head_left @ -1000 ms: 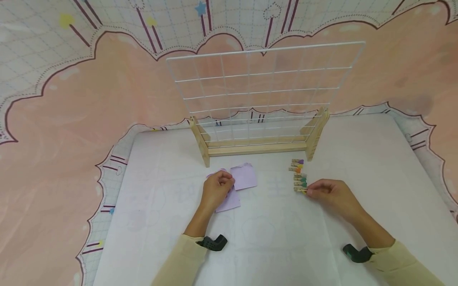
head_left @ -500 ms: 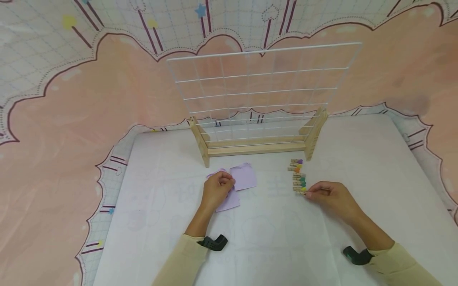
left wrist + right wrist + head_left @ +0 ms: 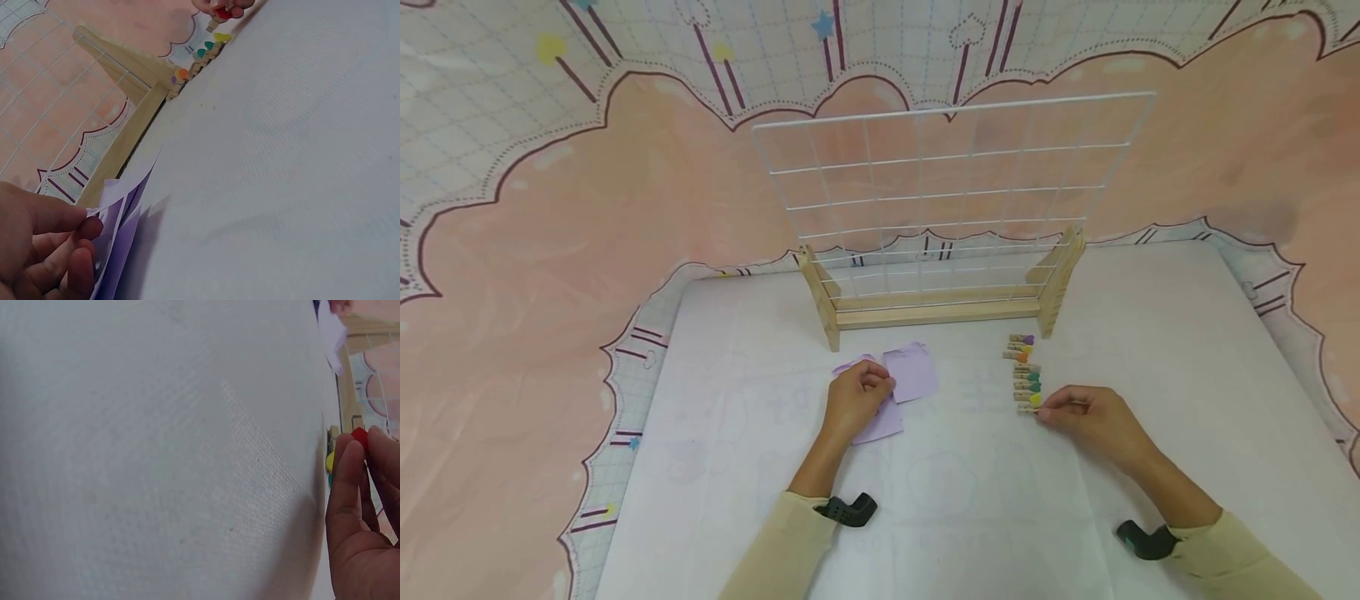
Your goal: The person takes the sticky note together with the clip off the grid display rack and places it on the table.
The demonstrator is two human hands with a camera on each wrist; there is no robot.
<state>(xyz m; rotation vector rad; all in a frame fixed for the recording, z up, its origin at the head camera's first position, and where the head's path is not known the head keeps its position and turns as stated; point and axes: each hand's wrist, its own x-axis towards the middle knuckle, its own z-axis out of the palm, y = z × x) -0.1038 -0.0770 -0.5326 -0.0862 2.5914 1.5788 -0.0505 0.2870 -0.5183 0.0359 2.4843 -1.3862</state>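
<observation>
Between my left hand's [image 3: 852, 400] thumb and index finger is the edge of a light purple paper sheet [image 3: 882, 423]; the left wrist view shows the pinched paper [image 3: 128, 194] curling up from the table. Another purple sheet [image 3: 912, 372] lies just to its right. My right hand [image 3: 1093, 423] pinches a small wooden clothespin [image 3: 1027, 409] with a red decoration, which shows in the right wrist view as a red tip [image 3: 359, 435]. It is at the near end of a row of clothespins [image 3: 1027, 377] with purple, orange, green and yellow decorations.
Behind the papers and clothespins stands a white wire grid [image 3: 947, 175] on a wooden base [image 3: 940, 315]. All rest on a white table [image 3: 970, 517]. A patterned peach cloth [image 3: 512, 333] surrounds the table and backs the grid.
My right hand has shifted slightly toward me and left, drawing the red clothespin a little apart from the row. The left hand stays in place on the paper.
</observation>
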